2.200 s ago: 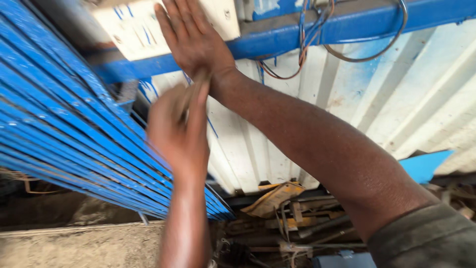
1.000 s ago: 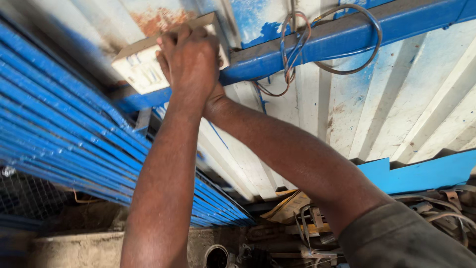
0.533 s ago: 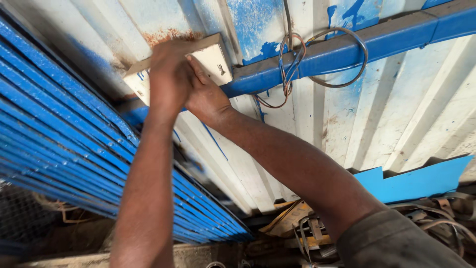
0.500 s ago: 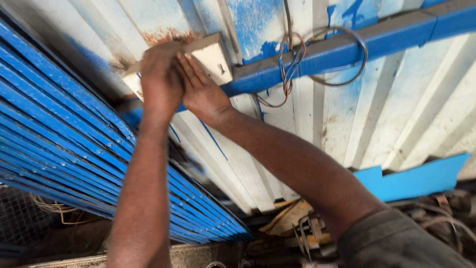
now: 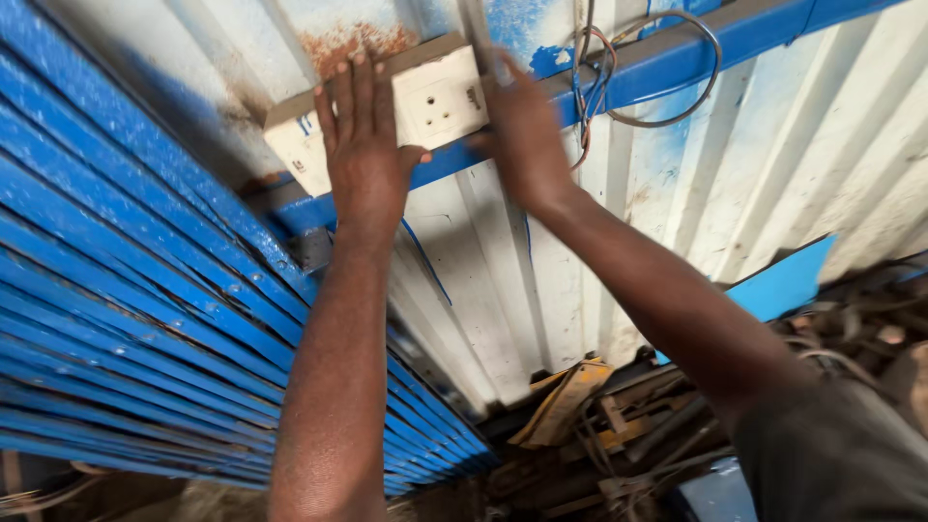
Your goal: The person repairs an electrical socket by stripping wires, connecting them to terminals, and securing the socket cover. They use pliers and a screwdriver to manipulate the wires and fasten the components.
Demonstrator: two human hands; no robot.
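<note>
Both grips up on the white socket box (image 5: 425, 101). Left hand (image 5: 365, 159) lies flat, fingers spread, palm pressed over the box's left half. Right hand (image 5: 522, 135) cups the box's right edge, fingers partly hidden behind it; can't tell if it clenches anything. Box sits on the blue steel rail (image 5: 667, 72) across the corrugated wall (image 5: 773, 184). Looped wires (image 5: 638, 68) hang just right of my right hand. Scrap metal (image 5: 580, 416) lies below.
</note>
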